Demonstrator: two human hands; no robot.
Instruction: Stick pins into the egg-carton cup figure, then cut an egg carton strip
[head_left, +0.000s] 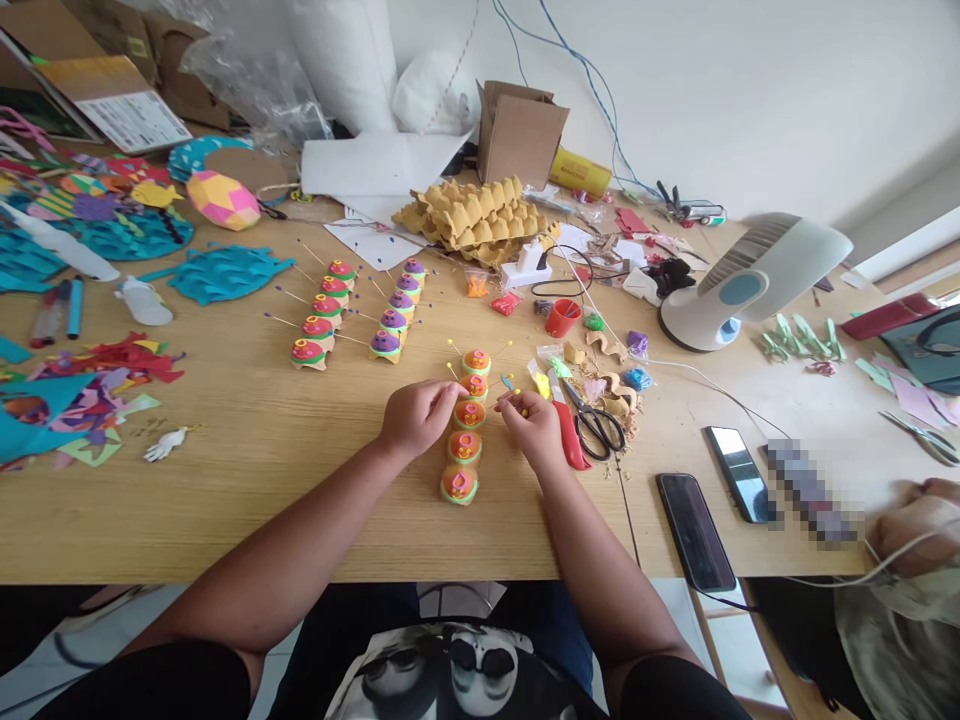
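An egg-carton strip (pixel 466 447) with orange clay domes, green edging and pink ring shapes lies lengthwise in front of me. Thin sticks with yellow ball tips rise from its far end. My left hand (pixel 421 418) is closed in a pinch at the left side of the strip, by the second dome from the far end; what its fingertips hold is too small to tell. On the right side, my right hand (pixel 531 424) is also pinched closed, with small yellow bits showing at its fingers. The thing it grips is mostly hidden.
Two finished-looking strips, one red (pixel 322 312) and one purple (pixel 397 308), stand left of centre. Scissors (pixel 600 428) and a red-handled cutter (pixel 571 436) lie by my right hand. Farther off are egg trays (pixel 480 215), a fan (pixel 750 280) and phones (pixel 696 530).
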